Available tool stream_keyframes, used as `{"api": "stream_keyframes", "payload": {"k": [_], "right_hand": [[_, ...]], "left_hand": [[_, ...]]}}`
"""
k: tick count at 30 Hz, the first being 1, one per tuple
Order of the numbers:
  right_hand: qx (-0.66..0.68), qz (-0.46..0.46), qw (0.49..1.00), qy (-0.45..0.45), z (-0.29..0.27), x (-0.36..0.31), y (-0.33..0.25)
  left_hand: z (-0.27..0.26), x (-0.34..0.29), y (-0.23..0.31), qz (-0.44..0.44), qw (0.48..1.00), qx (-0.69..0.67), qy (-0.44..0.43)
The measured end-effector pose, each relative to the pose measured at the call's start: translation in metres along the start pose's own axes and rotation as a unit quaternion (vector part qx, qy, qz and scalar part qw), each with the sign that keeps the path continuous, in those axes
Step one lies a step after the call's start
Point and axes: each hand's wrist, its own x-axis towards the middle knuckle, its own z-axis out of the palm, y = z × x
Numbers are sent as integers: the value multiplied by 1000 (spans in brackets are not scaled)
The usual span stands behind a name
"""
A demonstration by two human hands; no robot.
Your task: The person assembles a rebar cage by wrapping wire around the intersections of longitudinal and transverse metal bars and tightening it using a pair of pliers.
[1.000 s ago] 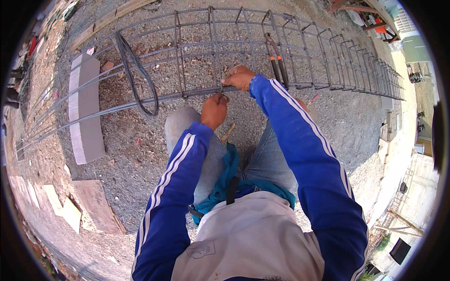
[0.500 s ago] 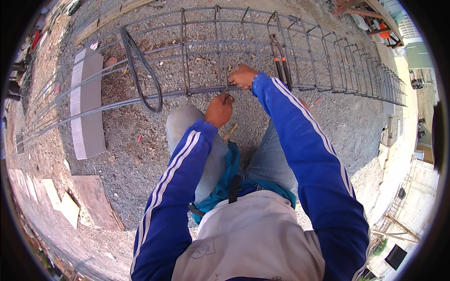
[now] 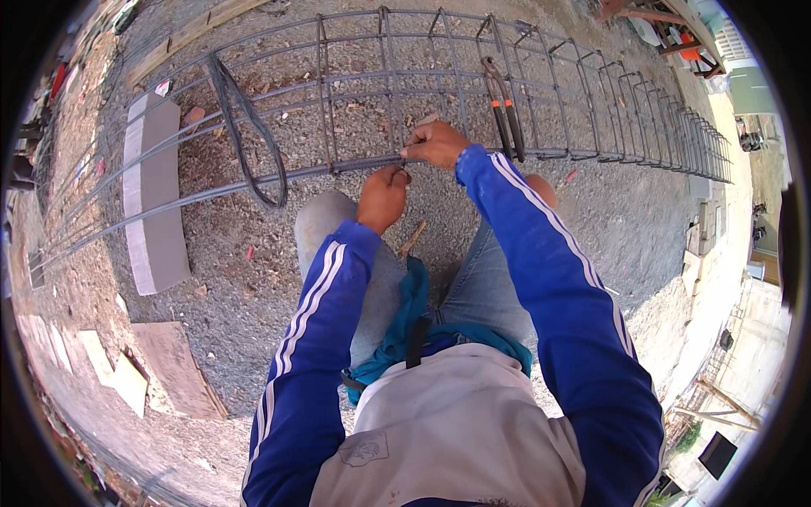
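Observation:
A long cage of steel reinforcing bars (image 3: 325, 110) with square stirrups stretches across in front of me. At its near lower bar, my left hand (image 3: 383, 200) is closed in a pinch just below a stirrup joint. My right hand (image 3: 438, 144) is closed too, its fingertips at the bar beside the same joint. Whatever thin thing the fingers hold is too small to make out. To the right of my right hand, pincers (image 3: 504, 110) with black and orange handles hang on the cage. A looped bundle of dark tie wire (image 3: 245, 127) drapes over the bars at left.
A grey-white block (image 3: 154, 198) lies under the bar ends at left. Flat boards (image 3: 176, 367) lie on the gravel (image 3: 245, 329) at lower left. A timber (image 3: 198, 29) runs along the far left, and a wooden frame (image 3: 667, 29) stands at far right.
My right hand has shifted slightly left and down to the bar. My left hand has moved a little left and lower. The view has shifted slightly; the pincers and wire bundle stay on the cage.

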Motion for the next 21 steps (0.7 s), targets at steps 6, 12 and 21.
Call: {"api": "stream_keyframes", "payload": {"k": [6, 12, 21], "right_hand": [[-56, 14, 998, -26, -2, -2, -13], [-36, 51, 995, 82, 14, -16, -16], [17, 27, 989, 148, 27, -22, -7]], "left_hand": [[-13, 0, 14, 11, 993, 116, 2], [-51, 37, 36, 81, 953, 278, -92], [-69, 92, 24, 53, 935, 221, -274]]}}
